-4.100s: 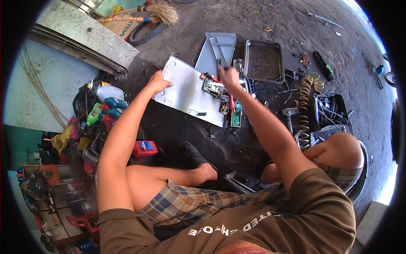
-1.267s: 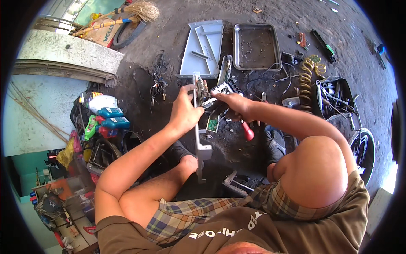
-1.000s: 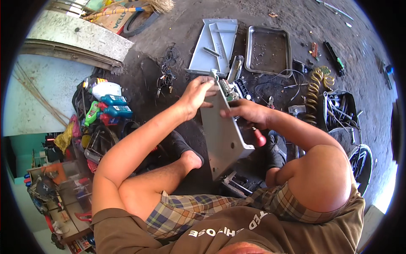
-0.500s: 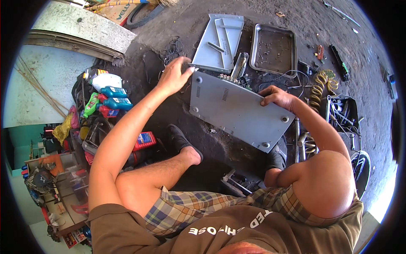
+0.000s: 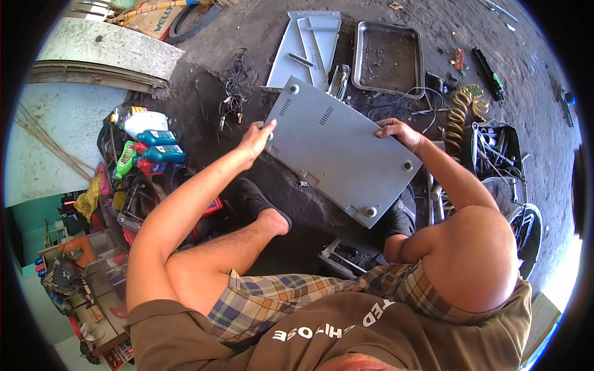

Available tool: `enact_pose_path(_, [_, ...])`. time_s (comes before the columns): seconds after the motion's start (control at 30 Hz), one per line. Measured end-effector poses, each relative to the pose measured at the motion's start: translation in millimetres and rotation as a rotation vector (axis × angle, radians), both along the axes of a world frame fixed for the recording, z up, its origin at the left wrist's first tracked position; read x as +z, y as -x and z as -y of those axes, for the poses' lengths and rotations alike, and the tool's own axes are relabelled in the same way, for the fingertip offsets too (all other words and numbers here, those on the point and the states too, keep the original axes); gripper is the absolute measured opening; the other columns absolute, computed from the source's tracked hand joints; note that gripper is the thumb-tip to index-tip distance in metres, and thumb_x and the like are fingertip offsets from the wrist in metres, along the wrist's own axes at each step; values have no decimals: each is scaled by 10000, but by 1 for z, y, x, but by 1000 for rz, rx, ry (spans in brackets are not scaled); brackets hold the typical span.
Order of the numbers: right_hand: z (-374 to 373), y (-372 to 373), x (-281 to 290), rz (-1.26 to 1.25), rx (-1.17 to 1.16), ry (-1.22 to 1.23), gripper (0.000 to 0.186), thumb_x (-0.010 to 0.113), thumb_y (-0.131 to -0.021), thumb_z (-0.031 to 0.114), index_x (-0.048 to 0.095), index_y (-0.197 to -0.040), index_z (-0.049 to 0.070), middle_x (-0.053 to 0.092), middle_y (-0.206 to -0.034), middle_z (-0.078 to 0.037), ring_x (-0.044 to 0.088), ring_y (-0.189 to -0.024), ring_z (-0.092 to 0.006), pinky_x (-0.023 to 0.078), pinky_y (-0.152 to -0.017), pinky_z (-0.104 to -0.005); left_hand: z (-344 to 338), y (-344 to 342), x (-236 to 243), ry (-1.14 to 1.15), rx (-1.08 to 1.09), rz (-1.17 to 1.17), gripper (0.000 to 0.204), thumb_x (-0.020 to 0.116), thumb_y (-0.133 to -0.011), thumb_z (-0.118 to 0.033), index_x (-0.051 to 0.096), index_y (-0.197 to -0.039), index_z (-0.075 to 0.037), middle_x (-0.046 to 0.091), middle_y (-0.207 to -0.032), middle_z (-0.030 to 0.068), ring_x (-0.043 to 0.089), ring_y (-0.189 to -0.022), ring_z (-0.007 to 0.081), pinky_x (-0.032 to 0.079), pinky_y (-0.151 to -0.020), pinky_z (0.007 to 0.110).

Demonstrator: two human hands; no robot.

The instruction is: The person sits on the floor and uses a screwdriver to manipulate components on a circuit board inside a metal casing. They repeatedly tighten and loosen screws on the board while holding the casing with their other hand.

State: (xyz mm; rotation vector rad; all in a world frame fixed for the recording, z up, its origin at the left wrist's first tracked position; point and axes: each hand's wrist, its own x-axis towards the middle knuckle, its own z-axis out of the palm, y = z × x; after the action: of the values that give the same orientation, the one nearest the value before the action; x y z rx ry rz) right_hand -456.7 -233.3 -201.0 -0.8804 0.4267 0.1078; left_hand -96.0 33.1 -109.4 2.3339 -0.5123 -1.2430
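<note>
A grey metal electronics case (image 5: 340, 154) is tilted in front of me, its underside with round feet and vent slots facing up. My left hand (image 5: 255, 143) grips its left edge, thumb on top and the other fingers hidden beneath. On the upper right edge, my right hand (image 5: 402, 134) is closed with the thumb under or behind the rim. Beyond the case lies a separate grey metal cover (image 5: 318, 34) with a raised strip, partly overlapped by the case. What sits inside the case is hidden from here.
A metal tray (image 5: 421, 68) with small bits stands beyond. Tangled wires (image 5: 235, 93) lie at left, near bottles (image 5: 162, 137). To the right are a coiled hose (image 5: 456, 120), a box of tools (image 5: 495, 148) and a green circuit strip (image 5: 489, 71).
My left hand has come down and nearer, from the far corner onto the case's left edge. The case has turned clockwise and its underside faces me more fully.
</note>
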Motion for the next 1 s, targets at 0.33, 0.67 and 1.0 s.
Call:
enact_pose_path(0.33, [-37,9,-34,3,-211,-244,263,691,-954,231,719,-1134,41,757,-1009,-110,758,-909,-221,626,-902,-393,-7,37,1,138,274,-382,667,612,-1102,-464,414,-1575,-37,547,-1528,217,557,-1399,411,472,-1105,716])
enact_pose_path(0.67, [-46,9,-47,63,-279,-433,178,650,-966,230,695,-1088,110,728,-1075,-95,739,-981,-265,616,-929,-485,-13,26,1,226,259,-536,283,672,-1067,-216,662,-1319,-88,734,-1219,77,706,-1142,221,564,-982,444])
enact_pose_path(1.0, [-26,-3,-20,-13,-172,-126,317,718,-997,287,740,-1176,27,781,-1041,-119,774,-892,-224,647,-862,-407,-23,27,1,296,234,-554,340,759,-988,-99,676,-1317,-78,765,-1177,57,729,-1051,181,559,-944,376])
